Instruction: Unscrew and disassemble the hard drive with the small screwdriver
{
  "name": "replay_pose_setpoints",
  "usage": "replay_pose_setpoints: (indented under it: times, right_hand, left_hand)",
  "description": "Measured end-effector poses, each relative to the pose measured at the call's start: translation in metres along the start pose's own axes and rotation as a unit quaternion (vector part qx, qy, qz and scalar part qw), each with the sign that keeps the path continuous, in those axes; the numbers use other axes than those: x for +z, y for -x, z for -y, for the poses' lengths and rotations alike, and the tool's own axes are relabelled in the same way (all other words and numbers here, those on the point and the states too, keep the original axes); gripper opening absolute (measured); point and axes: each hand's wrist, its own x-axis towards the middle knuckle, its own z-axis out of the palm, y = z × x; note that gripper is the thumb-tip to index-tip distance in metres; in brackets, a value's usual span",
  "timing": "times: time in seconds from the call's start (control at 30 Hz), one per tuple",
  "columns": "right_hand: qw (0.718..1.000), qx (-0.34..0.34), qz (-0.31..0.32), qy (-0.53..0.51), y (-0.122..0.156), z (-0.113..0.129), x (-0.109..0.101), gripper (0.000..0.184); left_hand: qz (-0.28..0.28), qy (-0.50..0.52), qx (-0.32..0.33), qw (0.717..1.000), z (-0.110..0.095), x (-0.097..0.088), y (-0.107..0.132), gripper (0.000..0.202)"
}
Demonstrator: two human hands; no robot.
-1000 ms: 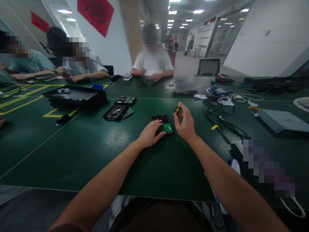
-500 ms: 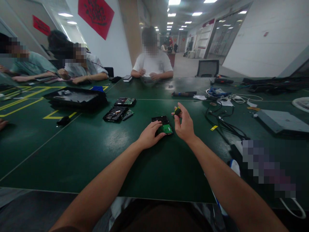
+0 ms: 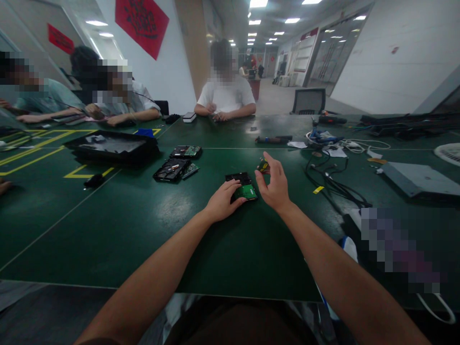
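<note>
My left hand point(image 3: 224, 200) rests on a hard drive point(image 3: 247, 191) with a green circuit board and a black casing. Its fingers lie over the left side and its thumb is at the near edge. Just right of the drive, my right hand point(image 3: 275, 184) is raised off the table. Between its thumb and fingers is a small black-and-yellow tool point(image 3: 264, 165), partly hidden by the fingers, so its exact kind cannot be made out. To the left lie another drive with a circuit board point(image 3: 186, 151), an open black casing point(image 3: 168, 170) and a narrow loose part point(image 3: 190, 171).
A black tray point(image 3: 115, 146) stands on the left, with a small black object point(image 3: 94, 180) before it. Tangled cables point(image 3: 334, 179) and a grey metal box point(image 3: 420, 179) lie on the right. A dark rod-like tool point(image 3: 273, 139) lies further back. Other people sit across and left.
The tool has turned in my right fingers, showing more yellow, and my right thumb has shifted left. My left hand and the drive stay put. The person opposite has moved their hands slightly.
</note>
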Motion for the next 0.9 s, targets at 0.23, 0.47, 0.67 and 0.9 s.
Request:
replay_pose_setpoints:
  times: [0.23,0.47,0.67,0.9]
  right_hand:
    - [1.000,-0.012,0.001,0.001,-0.0002,0.0013,-0.0006,0.064]
    - [1.000,-0.001,-0.008,0.011,0.0005,-0.0002,-0.0009,0.062]
    - [1.000,-0.002,0.000,0.005,0.0017,-0.0004,-0.0001,0.064]
    - [1.000,-0.011,-0.013,0.020,0.0023,-0.0017,-0.0002,0.061]
  left_hand:
    - [0.001,-0.001,0.003,1.000,-0.0002,-0.0006,0.0003,0.057]
    - [-0.002,0.000,0.000,1.000,0.0015,0.0011,-0.0001,0.056]
    - [0.002,0.000,0.002,1.000,0.0013,0.0004,0.0000,0.056]
    - [-0.002,-0.002,0.004,1.000,0.0003,0.0003,0.0007,0.057]
